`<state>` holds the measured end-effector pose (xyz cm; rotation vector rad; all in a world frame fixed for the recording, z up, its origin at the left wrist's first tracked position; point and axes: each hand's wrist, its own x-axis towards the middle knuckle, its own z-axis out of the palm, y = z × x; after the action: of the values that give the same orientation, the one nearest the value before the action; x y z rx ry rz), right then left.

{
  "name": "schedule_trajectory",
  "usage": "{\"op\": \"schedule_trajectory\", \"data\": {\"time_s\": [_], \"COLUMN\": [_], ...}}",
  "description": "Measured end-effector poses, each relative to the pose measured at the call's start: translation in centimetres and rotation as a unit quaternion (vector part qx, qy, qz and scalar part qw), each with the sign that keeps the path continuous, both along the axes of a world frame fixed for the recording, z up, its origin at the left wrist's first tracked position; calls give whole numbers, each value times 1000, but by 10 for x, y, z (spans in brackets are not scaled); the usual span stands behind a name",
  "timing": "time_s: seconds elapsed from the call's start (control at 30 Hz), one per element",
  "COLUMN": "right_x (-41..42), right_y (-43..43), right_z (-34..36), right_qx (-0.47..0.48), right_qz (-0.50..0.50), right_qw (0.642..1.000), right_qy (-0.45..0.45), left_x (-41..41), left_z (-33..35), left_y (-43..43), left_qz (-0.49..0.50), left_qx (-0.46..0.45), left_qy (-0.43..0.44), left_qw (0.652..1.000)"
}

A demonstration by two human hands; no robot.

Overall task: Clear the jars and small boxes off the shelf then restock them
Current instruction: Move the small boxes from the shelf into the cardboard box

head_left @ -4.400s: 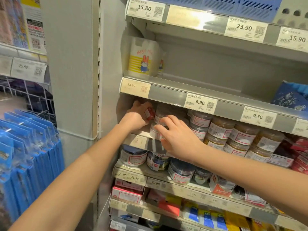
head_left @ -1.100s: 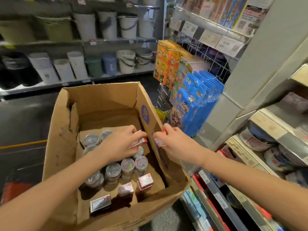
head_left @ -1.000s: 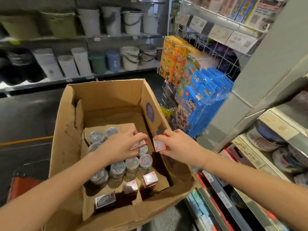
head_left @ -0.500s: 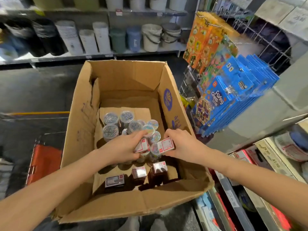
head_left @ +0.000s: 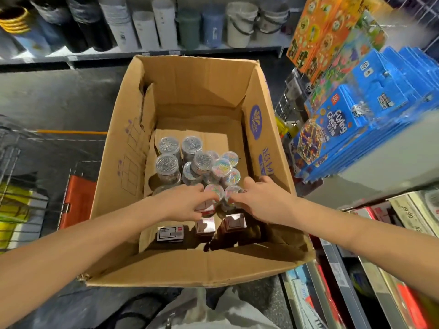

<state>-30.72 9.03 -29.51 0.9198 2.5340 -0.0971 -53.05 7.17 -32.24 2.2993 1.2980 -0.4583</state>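
An open cardboard box (head_left: pixel 133 148) stands in front of me. On its floor is a cluster of several clear round jars (head_left: pixel 167 162) with shiny contents. Three small boxes (head_left: pixel 169 233) lie in a row near the front wall. My left hand (head_left: pixel 184 203) reaches down by the nearest jars and pinches a small dark red box (head_left: pixel 205 206). My right hand (head_left: pixel 263 201) is curled palm-down beside it, fingertips at a jar lid. The small box it carried is hidden under the hand.
A hanging rack of blue and orange game packs (head_left: pixel 356 110) crowds the box's right side. The stocked shelf's edge (head_left: pixel 408 210) is at the lower right. Bins and buckets (head_left: pixel 240 24) line a far shelf across the dark aisle. A wire cart (head_left: pixel 35 205) sits left.
I turned from the shelf to the cardboard box with a small box in each hand. Both hands have since sunk lower into it, down to the jars near the front.
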Motion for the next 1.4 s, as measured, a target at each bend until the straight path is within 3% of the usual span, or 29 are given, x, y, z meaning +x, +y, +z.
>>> {"op": "schedule_trajectory", "data": {"time_s": [0.2,0.43,0.8,1.2,1.4], "right_x": [1,-6,-17,-28,-42], "right_y": [-3,-10,-13,-23,-21], "right_z": [-6,-11,-10,-12,-22], "right_qx": [0,-37,-88,-98,-86], "right_qz": [-37,-119,-221,-220,-209], "right_qw": [996,985,967,969,973], "right_qy": [76,118,87,52,42], "left_x": [23,33,33,26,10], "left_z": [-36,-61,-69,-70,-26], "left_y": [-6,-14,-18,-26,-16], "left_qz": [-62,-109,-109,-89,-44], "left_qx": [-11,14,23,-1,-27], "left_qy": [83,94,78,68,107], "left_qw": [995,989,991,994,993]}}
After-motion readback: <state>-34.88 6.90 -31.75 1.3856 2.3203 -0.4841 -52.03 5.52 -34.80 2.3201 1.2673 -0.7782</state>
